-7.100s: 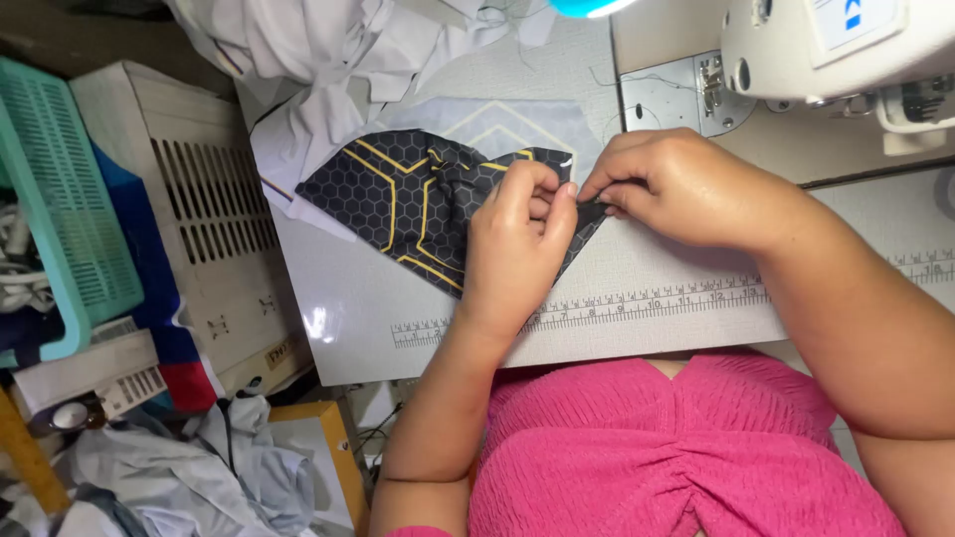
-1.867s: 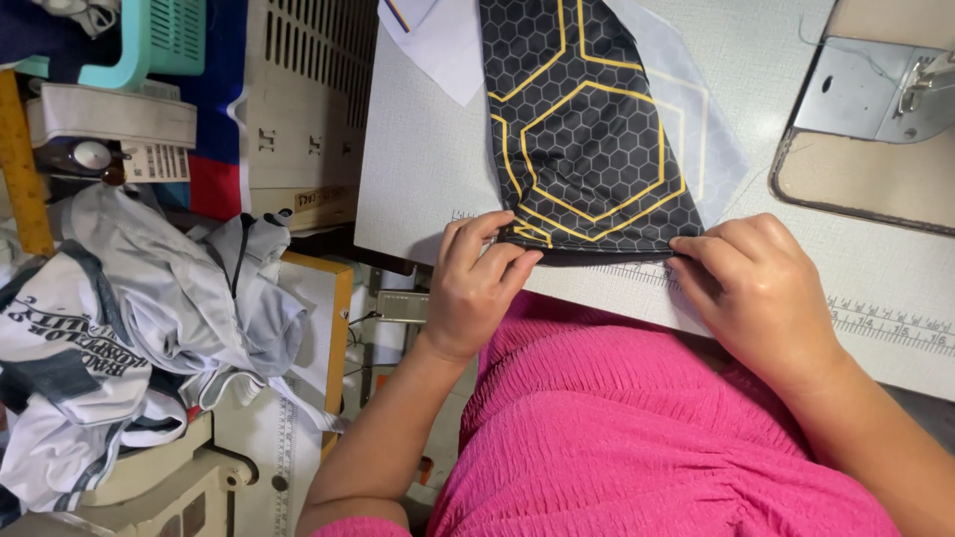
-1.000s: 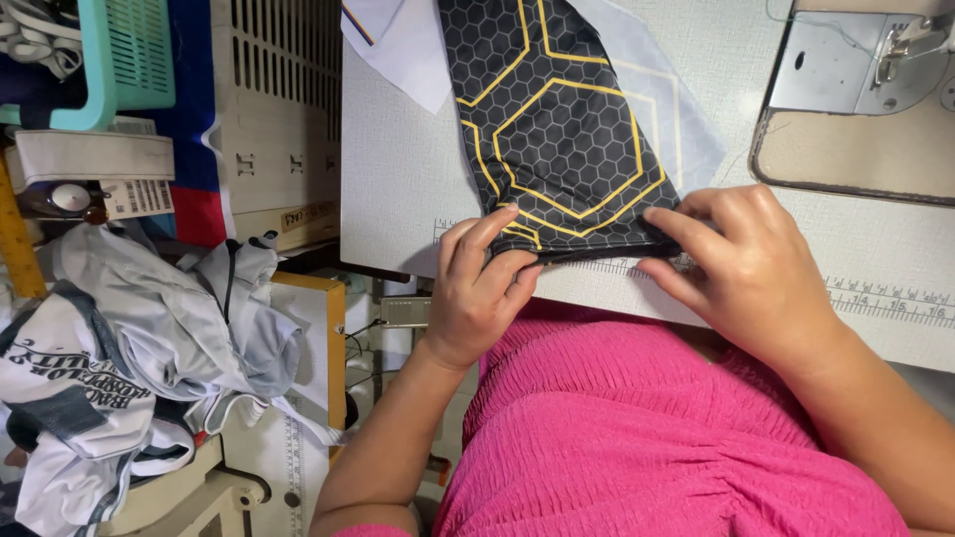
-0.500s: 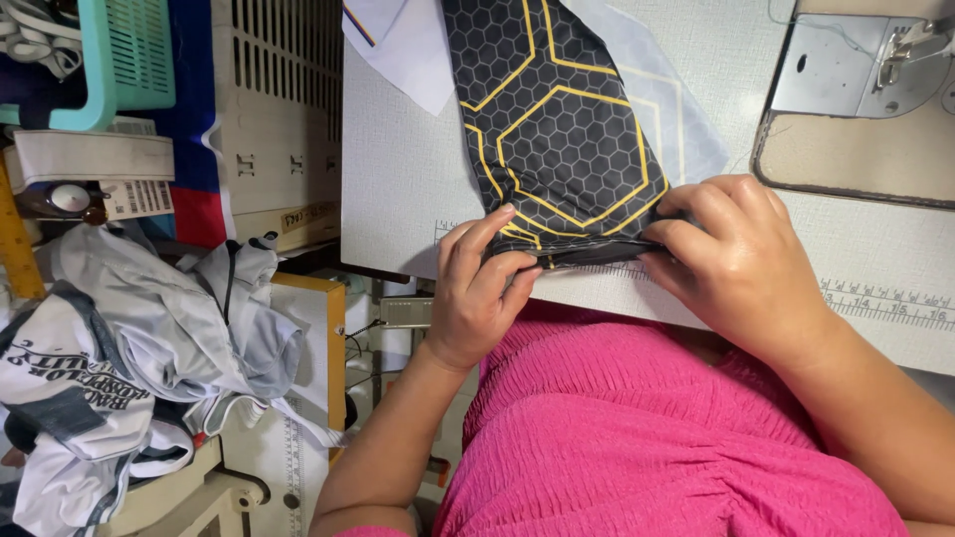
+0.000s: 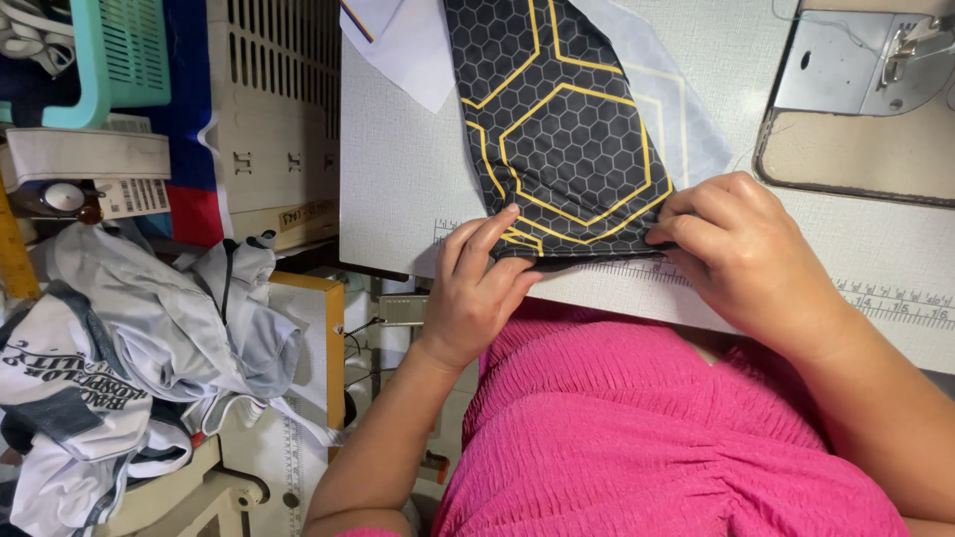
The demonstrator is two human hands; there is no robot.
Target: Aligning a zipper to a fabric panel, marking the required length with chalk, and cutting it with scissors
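Fabric panel (image 5: 557, 129) — top edge cropped

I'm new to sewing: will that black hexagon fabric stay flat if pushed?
Probably not. The fabric looks thin and floppy, folding under both hands. It may slide easily on the smooth table.

A turquoise plastic basket (image 5: 109, 60) sits top left beside a cream slotted plastic crate (image 5: 274, 109), with crumpled grey-and-white garments (image 5: 129, 368) heaped below and a metal sewing-machine plate (image 5: 860, 60) top right.
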